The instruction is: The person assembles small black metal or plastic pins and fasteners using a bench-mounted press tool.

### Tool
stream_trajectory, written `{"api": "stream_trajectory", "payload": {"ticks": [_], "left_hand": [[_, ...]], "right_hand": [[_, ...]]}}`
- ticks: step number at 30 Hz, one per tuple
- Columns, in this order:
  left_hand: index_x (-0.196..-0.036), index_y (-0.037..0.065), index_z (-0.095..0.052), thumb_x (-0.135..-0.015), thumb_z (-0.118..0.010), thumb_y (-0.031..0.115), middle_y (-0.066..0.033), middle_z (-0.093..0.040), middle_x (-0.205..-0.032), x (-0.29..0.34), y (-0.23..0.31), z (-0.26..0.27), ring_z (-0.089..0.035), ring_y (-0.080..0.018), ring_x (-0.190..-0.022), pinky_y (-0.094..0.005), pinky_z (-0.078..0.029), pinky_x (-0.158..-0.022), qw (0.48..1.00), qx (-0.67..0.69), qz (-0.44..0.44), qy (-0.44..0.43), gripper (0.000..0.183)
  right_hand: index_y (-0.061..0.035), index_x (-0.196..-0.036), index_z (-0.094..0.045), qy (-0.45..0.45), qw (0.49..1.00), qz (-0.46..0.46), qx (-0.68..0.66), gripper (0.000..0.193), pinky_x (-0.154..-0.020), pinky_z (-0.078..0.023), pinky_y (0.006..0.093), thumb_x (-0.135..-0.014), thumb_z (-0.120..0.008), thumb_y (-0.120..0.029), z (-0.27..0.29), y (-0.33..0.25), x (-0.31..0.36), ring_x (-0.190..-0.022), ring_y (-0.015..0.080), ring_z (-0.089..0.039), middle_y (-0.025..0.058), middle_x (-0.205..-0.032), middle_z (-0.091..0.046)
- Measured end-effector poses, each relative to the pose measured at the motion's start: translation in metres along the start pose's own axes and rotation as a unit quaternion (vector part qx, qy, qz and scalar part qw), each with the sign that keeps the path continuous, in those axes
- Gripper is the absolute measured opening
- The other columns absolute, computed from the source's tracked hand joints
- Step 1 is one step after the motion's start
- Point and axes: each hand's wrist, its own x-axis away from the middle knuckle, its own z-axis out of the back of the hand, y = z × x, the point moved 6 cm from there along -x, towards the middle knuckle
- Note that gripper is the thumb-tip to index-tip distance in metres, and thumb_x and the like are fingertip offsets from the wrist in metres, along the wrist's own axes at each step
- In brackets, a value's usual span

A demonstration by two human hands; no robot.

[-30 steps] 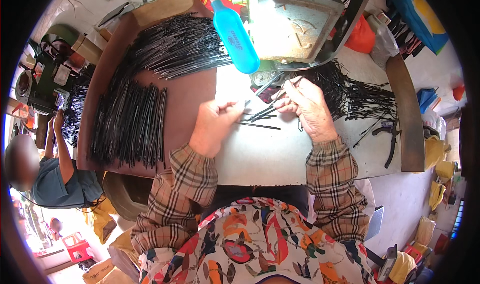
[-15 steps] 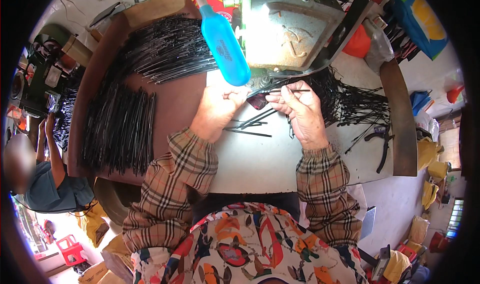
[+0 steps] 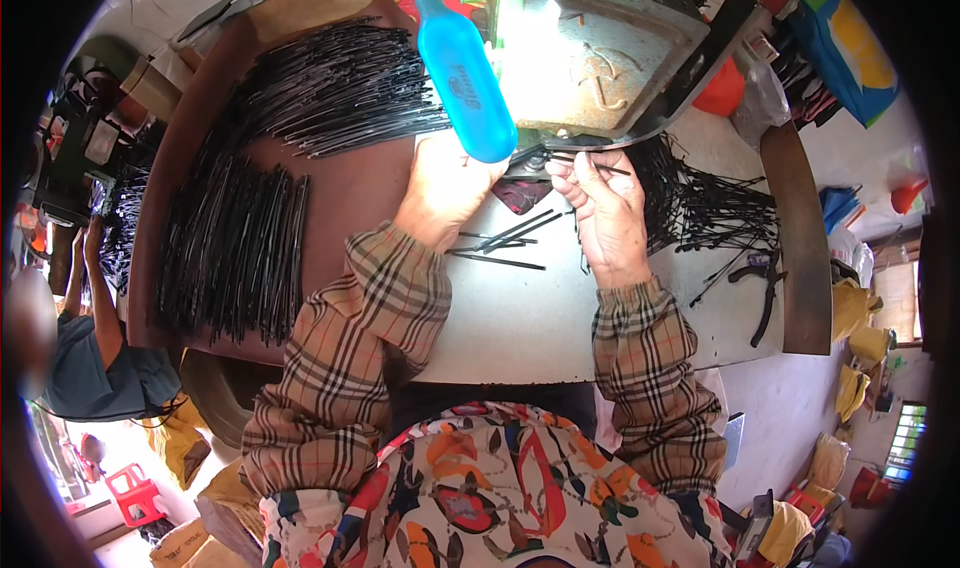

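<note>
My right hand (image 3: 608, 213) pinches a thin black rod (image 3: 612, 169) between thumb and fingers, just below the grey metal machine head (image 3: 600, 63). The rod points left toward the machine's lower edge. My left hand (image 3: 447, 190) is closed near the same spot, its fingertips hidden behind a blue oblong lamp head (image 3: 467, 88); what they hold cannot be made out. Several loose black rods (image 3: 510, 238) lie on the pale worktop between my hands. Beneath the machine edge sits a small dark red piece (image 3: 520, 196).
Black rods lie stacked in a far-left pile (image 3: 330, 88) and a near-left pile (image 3: 230, 253) on a brown surface. A tangled heap of rods (image 3: 720, 203) spreads at right, beside black-handled pliers (image 3: 768, 293). A raised brown border (image 3: 800, 238) edges the table. Another person (image 3: 100, 353) sits far left.
My right hand has moved up slightly, closer to the machine with its rod. My left hand has shifted up and right, farther behind the blue lamp head. The loose rods stay on the worktop.
</note>
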Motion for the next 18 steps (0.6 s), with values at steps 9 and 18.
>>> {"api": "stream_trajectory", "payload": {"ticks": [9,18], "left_hand": [[-0.092,-0.003,-0.066,-0.079,-0.059,0.001,-0.0024,-0.063,-0.081,-0.015,-0.006,-0.005,-0.055,-0.0103,-0.074,-0.0234,-0.045,-0.07,1.0,-0.018,-0.015,0.0,0.015],[-0.077,0.0,-0.071,-0.071,-0.073,0.009,-0.002,-0.063,-0.065,-0.032,-0.011,0.001,-0.055,-0.0067,-0.061,-0.0249,-0.046,-0.056,0.996,0.047,-0.08,0.002,0.011]], "right_hand": [[0.0014,-0.102,-0.054,0.014,1.0,0.0,0.015,0.012,-0.079,-0.057,0.0297,-0.093,-0.055,-0.006,0.008,-0.004,-0.003,-0.088,0.0227,-0.067,0.0146,-0.096,-0.065],[0.0008,-0.101,-0.056,0.01,1.0,-0.015,-0.021,0.01,-0.08,-0.056,0.0297,-0.094,-0.054,-0.006,0.008,0.001,-0.008,-0.089,0.0238,-0.067,0.0176,-0.099,-0.065]]}}
